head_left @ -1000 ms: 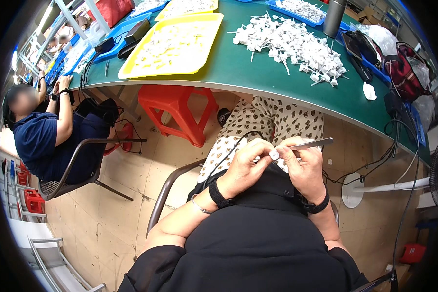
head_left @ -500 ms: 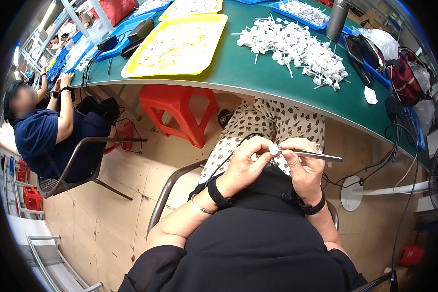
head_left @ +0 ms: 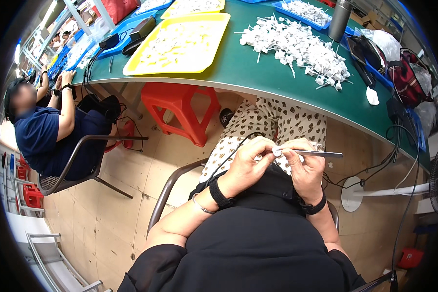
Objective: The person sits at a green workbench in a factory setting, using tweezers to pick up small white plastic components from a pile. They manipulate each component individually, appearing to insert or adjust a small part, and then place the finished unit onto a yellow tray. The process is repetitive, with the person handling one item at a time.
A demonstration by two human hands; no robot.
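Note:
Above my lap, my left hand (head_left: pixel 252 158) pinches a small white plastic part (head_left: pixel 277 151) between thumb and fingertips. My right hand (head_left: pixel 304 163) grips a pair of slim metal tweezers (head_left: pixel 321 154), whose back end sticks out to the right. The tweezers' tips meet the white part, but fingers cover the exact contact. On the green table (head_left: pixel 248 65) lies a loose heap of similar white parts (head_left: pixel 297 46), some with thin stems. To its left, a yellow tray (head_left: pixel 214 44) holds scattered small white pieces.
Blue trays (head_left: pixel 321 24) and a dark grey bottle (head_left: pixel 340 20) stand at the back right, beside a dark red bag (head_left: pixel 405 73). Under the table is a red stool (head_left: pixel 180 107). A seated co-worker (head_left: pixel 44 131) is at the left; a fan (head_left: pixel 435 180) stands right.
Both hands stay nearly in place at the white part. The tweezers' back end has risen slightly, so they lie a little more level. The whole view has shifted very slightly.

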